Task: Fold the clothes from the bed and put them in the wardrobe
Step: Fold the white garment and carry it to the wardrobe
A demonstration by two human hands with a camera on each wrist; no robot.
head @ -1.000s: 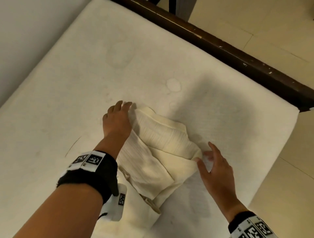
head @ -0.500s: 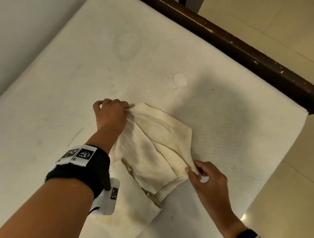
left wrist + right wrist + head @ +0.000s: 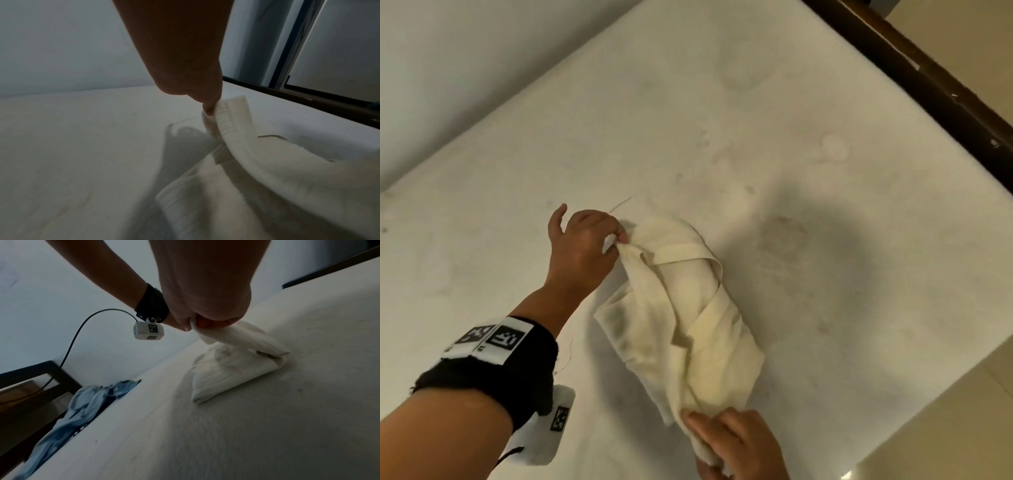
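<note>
Cream top [image 3: 688,325] is light, soft knit: limp, sags between grips, won't hold a crease unless laid flat. It lies mid-bed [image 3: 825,102], half lifted, nearer the side edge by the person. Left hand [image 3: 580,253] pinches its banded edge at the far end; right hand [image 3: 739,445] fingers clenched on the near end. Long axis runs hand to hand, obliquely across the bed. I'd hold the ends or corners, not the middle.
</note>
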